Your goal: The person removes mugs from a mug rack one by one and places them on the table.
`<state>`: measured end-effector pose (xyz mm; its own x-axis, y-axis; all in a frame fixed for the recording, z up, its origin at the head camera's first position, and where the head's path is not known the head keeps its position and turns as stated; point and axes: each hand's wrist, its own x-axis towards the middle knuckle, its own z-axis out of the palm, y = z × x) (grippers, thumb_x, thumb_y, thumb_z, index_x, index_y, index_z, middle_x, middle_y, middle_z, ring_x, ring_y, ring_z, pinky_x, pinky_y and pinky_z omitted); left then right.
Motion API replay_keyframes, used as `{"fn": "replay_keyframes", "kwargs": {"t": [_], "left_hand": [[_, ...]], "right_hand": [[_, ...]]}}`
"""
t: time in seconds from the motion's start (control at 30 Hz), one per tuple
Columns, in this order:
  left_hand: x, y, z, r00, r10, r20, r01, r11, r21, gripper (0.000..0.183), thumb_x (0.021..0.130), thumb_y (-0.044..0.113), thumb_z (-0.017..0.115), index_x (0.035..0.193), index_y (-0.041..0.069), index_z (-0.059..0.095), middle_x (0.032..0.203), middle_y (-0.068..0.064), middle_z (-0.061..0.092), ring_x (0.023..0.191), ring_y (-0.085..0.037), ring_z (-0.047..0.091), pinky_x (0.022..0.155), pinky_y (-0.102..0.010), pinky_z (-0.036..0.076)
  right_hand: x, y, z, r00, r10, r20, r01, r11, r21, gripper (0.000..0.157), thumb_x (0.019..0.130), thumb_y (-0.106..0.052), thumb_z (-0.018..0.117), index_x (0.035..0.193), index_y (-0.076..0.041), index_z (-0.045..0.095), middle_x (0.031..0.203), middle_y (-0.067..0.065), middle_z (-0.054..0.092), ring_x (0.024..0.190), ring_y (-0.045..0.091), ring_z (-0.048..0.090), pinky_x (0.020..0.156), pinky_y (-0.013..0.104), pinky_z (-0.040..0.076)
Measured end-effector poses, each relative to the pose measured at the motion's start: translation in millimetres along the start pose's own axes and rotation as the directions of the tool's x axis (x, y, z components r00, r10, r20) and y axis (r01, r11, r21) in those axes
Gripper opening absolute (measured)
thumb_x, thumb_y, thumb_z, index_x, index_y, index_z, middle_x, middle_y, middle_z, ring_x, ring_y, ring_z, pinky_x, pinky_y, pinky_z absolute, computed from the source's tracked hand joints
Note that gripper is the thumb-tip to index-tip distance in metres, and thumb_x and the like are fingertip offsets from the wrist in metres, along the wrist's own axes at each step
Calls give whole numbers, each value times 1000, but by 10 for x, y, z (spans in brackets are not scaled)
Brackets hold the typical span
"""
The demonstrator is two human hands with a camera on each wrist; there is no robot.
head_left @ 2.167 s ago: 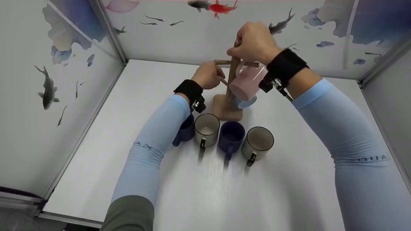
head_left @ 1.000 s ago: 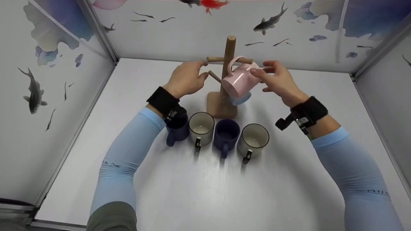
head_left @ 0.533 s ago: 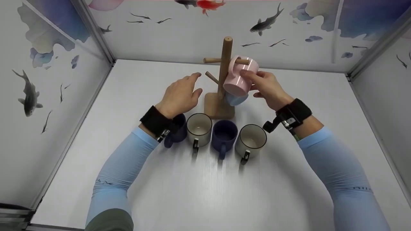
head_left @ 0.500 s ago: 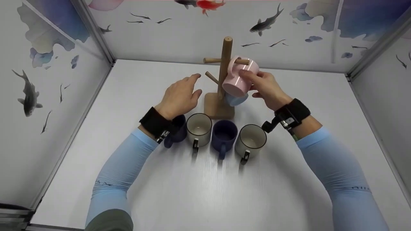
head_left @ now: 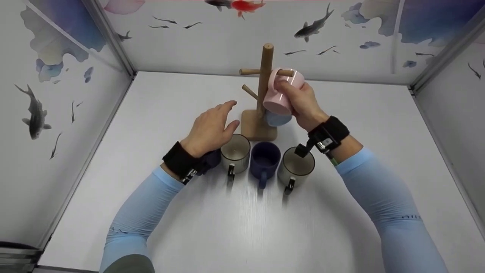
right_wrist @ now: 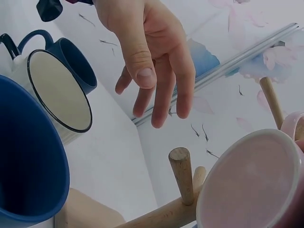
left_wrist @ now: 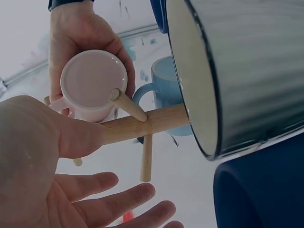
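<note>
A wooden mug tree (head_left: 266, 62) stands at the back middle of the table. On its upper right peg hangs a tilted pink mug (head_left: 279, 103), the peg passing through its handle. My right hand (head_left: 304, 103) grips this mug from the right, thumb across its side near the handle. Lower on the tree, a light blue mug (head_left: 278, 118) shows partly behind the pink one. My left hand (head_left: 210, 129) hovers left of the tree, fingers extended, holding nothing. In the right wrist view the left hand (right_wrist: 156, 52) is apart from the pegs.
In front of the tree stand a dark blue mug (head_left: 214, 159) partly hidden by the left hand, a cream mug (head_left: 241, 163), another dark blue mug (head_left: 265, 163) and another cream mug (head_left: 296, 172), handles toward me. A patterned back wall (head_left: 212, 49) encloses the white table.
My right hand left the post's top, came down to the pink mug and shifted its grip leftward toward the handle. My left hand withdrew from the pegs, down and toward me.
</note>
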<state>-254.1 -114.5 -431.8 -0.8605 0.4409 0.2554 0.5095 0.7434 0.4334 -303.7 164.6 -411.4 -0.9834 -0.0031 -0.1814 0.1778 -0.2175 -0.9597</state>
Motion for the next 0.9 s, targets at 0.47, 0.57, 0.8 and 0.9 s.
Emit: {"fn": "replay_keyframes", "kwargs": {"t": [0.47, 0.57, 0.8, 0.9], "left_hand": [[-19, 50, 27, 999, 13, -34, -13, 1000, -23, 56, 108, 27, 68, 158, 2, 58, 141, -21, 77, 119, -45, 78, 93, -62, 65], [-12, 68, 41, 1000, 6, -30, -7, 999, -32, 57, 108, 27, 68, 158, 2, 57, 142, -20, 77, 117, -45, 79, 92, -62, 65], [-8, 89, 66, 999, 9, -38, -11, 999, -45, 56, 108, 28, 68, 156, 2, 60, 139, -19, 79, 103, -43, 80, 87, -60, 66], [0, 87, 73, 999, 18, -49, -20, 998, -55, 54, 108, 29, 67, 154, 1, 61, 138, -20, 79, 93, -42, 78, 83, -60, 65]], "right_hand": [[-42, -59, -111, 999, -39, 7, 39, 999, -36, 57, 98, -24, 74, 148, -6, 53, 127, 8, 70, 102, 16, 77, 84, 26, 65], [-53, -89, -135, 999, -44, 7, 44, 999, -28, 59, 98, -24, 74, 149, -5, 52, 130, 9, 69, 105, 17, 77, 86, 27, 66], [-105, -156, -195, 998, -65, -11, 64, 997, -33, 59, 98, -22, 76, 149, -5, 49, 133, 9, 65, 108, 17, 78, 89, 26, 67], [-130, -170, -228, 996, -84, -24, 84, 996, -10, 56, 99, -18, 75, 146, -5, 50, 132, 9, 64, 105, 17, 79, 87, 25, 68]]}}
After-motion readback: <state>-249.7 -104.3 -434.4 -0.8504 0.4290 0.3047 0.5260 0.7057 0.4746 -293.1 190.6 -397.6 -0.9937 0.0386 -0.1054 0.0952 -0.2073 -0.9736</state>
